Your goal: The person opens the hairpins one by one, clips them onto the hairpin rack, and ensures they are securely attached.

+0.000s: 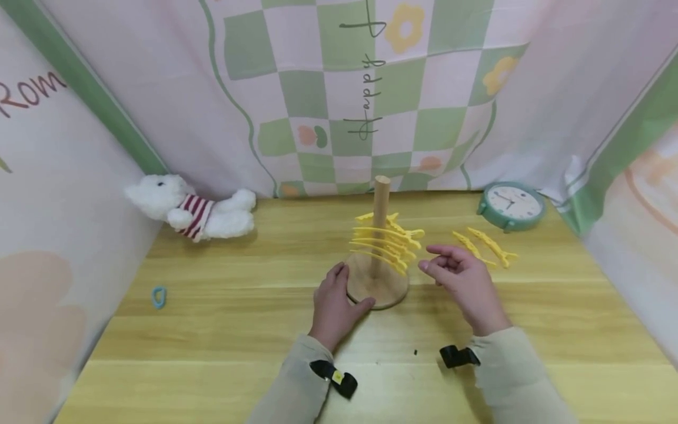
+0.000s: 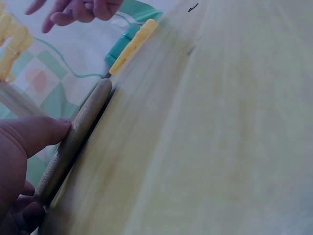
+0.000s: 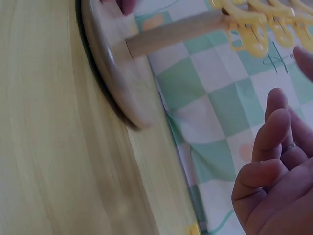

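Note:
A wooden post (image 1: 381,200) rises from a round wooden base (image 1: 373,288) on the table. Several curved yellow plastic pieces (image 1: 386,238) are stacked around the post, above the base. My left hand (image 1: 336,309) grips the near left edge of the base; in the left wrist view its thumb (image 2: 49,132) presses on the rim. To the right of the stack, my right hand (image 1: 461,280) hovers with nothing in it, its fingers loosely bent and apart from the yellow pieces. Two loose yellow pieces (image 1: 489,244) lie on the table just beyond that hand.
A green round clock (image 1: 511,206) lies at the back right. At the back left is a white plush toy (image 1: 222,221) in a striped top. A small blue ring-like piece (image 1: 159,297) lies at the left, and a tiny black bit (image 1: 415,352) near the front. Patterned curtain (image 1: 371,106) hangs behind.

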The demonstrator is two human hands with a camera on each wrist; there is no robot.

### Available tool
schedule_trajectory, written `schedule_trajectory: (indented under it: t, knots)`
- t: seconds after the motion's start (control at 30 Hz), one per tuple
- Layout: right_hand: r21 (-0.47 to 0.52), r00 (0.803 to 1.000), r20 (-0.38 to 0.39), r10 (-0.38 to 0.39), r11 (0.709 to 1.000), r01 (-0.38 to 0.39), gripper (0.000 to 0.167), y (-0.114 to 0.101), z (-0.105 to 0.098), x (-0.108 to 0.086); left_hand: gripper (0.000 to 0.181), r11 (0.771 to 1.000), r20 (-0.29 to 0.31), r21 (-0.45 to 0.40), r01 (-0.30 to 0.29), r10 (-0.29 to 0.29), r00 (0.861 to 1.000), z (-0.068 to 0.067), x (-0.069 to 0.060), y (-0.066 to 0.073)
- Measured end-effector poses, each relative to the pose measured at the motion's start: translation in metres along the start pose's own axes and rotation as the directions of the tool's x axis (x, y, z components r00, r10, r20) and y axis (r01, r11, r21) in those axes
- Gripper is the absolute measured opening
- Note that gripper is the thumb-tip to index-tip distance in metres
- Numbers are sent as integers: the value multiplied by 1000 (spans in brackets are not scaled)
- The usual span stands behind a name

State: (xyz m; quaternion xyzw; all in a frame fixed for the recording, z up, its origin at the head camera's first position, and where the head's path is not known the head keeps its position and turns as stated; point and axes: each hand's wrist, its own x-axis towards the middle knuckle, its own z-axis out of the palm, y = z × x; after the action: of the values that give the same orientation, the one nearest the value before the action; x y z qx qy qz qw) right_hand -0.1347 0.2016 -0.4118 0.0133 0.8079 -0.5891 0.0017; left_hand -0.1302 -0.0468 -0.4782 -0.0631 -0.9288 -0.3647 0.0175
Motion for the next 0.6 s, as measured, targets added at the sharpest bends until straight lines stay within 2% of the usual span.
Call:
schedule_trajectory:
  t: [0.13, 0.27, 0.37, 0.6]
  knots:
    - [-25, 997, 75, -9, 1000, 11, 61, -2, 11, -3, 91, 1000, 2, 1, 3, -3, 1000, -1, 0, 1]
    - [-98, 994, 111, -17, 995, 28, 52, -5, 23, -5, 91, 1000, 8, 5, -7, 7, 1000, 0, 1, 1]
    - [-134, 994, 96, -44, 989, 57, 39, -6, 31, -4, 90, 1000, 2, 8, -20, 20, 1000, 0, 1, 1]
    - [-179, 995, 27, -94, 979, 97, 26, -9, 42, -3, 90, 1000, 5, 2, -12, 12, 1000, -1, 0, 0]
